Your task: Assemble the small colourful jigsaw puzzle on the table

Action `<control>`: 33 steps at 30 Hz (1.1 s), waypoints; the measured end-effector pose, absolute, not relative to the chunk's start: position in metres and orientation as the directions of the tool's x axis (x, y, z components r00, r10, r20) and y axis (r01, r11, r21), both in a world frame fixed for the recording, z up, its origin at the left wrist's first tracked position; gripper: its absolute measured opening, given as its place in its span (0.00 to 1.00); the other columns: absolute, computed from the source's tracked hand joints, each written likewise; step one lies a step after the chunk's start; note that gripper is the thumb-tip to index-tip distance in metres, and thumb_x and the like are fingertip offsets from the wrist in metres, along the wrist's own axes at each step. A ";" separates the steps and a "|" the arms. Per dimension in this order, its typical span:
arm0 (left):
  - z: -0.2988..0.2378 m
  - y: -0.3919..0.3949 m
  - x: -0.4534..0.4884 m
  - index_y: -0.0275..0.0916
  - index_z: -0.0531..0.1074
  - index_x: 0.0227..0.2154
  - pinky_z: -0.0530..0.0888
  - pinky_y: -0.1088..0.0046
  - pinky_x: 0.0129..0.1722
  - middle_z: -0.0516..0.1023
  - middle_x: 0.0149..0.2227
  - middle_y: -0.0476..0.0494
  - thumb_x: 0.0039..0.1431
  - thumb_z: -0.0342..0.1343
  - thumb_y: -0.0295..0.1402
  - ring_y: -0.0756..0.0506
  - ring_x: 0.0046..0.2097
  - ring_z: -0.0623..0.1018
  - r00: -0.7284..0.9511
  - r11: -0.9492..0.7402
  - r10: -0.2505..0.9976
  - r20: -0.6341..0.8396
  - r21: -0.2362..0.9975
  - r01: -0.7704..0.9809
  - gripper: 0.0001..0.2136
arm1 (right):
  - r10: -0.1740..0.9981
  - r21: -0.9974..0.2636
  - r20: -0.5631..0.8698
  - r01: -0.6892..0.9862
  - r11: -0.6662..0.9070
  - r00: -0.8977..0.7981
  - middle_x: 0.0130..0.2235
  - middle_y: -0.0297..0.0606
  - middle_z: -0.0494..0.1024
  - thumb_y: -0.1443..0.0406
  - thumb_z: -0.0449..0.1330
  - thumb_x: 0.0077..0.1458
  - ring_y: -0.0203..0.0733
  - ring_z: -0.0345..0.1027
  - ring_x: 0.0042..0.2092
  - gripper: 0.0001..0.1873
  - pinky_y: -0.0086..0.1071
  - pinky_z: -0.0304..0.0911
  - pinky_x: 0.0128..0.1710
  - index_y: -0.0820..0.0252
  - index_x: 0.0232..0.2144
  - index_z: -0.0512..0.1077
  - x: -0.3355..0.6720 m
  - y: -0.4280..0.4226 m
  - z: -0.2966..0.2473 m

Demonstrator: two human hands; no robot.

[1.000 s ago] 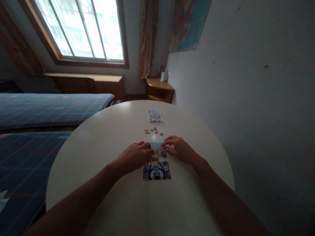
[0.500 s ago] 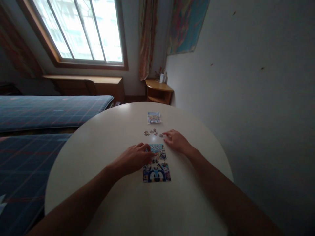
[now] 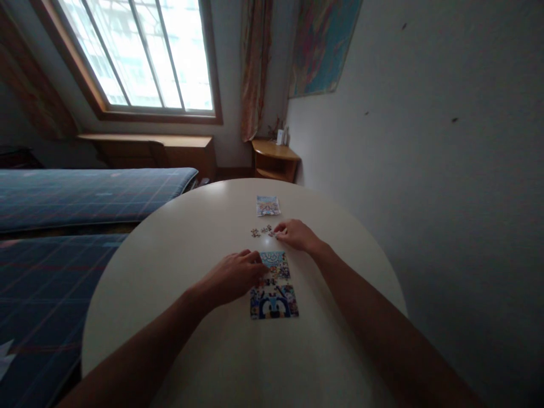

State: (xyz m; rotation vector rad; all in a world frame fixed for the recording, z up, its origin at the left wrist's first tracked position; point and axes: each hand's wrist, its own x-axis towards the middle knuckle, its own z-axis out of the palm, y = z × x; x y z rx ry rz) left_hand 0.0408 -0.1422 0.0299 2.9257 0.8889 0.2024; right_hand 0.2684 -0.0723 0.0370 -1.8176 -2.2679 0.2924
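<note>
A partly joined jigsaw puzzle (image 3: 274,306) lies flat on the round table, with a blue cartoon dog face in its near part and a gap across its middle. My left hand (image 3: 240,275) rests over the puzzle's left side, fingers bent and closed; what they hold, if anything, is hidden. Beyond the puzzle is a small group of loose puzzle pieces (image 3: 255,233). My right hand (image 3: 297,235) is at the right end of that group, thumb and forefinger pinched on a puzzle piece that the fingertips mostly cover.
A small printed picture packet (image 3: 268,205) lies farther back on the cream table (image 3: 170,255). Plaid-covered beds (image 3: 97,195) stand to the left, and a white wall (image 3: 425,198) rises on the right. A wooden corner shelf (image 3: 276,150) is behind the table.
My right hand has moved slightly left among the loose pieces, and its fingers have closed. My left hand stays over the puzzle. The view has shifted a little.
</note>
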 end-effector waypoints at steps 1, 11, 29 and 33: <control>0.031 -0.142 0.041 0.47 0.74 0.49 0.72 0.69 0.44 0.74 0.45 0.44 0.68 0.50 0.34 0.45 0.45 0.75 0.825 -0.830 0.555 0.107 0.125 0.543 0.12 | 0.976 -0.285 0.056 0.933 0.217 -0.210 0.43 0.42 0.81 0.63 0.61 0.57 0.42 0.74 0.43 0.13 0.30 0.64 0.42 0.57 0.44 0.80 0.262 -0.070 0.038; 0.034 -0.142 0.038 0.49 0.74 0.51 0.73 0.67 0.47 0.76 0.46 0.46 0.67 0.51 0.35 0.44 0.47 0.75 0.818 -0.819 0.564 0.114 0.209 0.535 0.13 | 0.968 -0.226 -0.047 0.946 0.231 -0.247 0.48 0.43 0.79 0.55 0.64 0.53 0.47 0.71 0.48 0.18 0.33 0.63 0.45 0.55 0.45 0.79 0.210 -0.039 0.042; 0.038 -0.143 0.038 0.50 0.74 0.52 0.73 0.65 0.47 0.76 0.48 0.46 0.67 0.51 0.35 0.44 0.48 0.75 0.823 -0.819 0.557 0.114 0.240 0.521 0.14 | 0.897 -0.331 -0.326 0.925 0.187 -0.298 0.38 0.41 0.82 0.68 0.65 0.50 0.38 0.73 0.31 0.15 0.25 0.62 0.26 0.63 0.43 0.78 0.203 -0.016 0.052; 0.037 -0.143 0.037 0.49 0.74 0.53 0.73 0.66 0.48 0.76 0.46 0.45 0.68 0.51 0.36 0.44 0.47 0.74 0.828 -0.825 0.549 0.114 0.230 0.516 0.14 | 0.902 -0.347 -0.296 0.915 0.206 -0.316 0.37 0.41 0.81 0.68 0.67 0.48 0.37 0.72 0.29 0.16 0.25 0.61 0.24 0.63 0.42 0.77 0.203 -0.013 0.051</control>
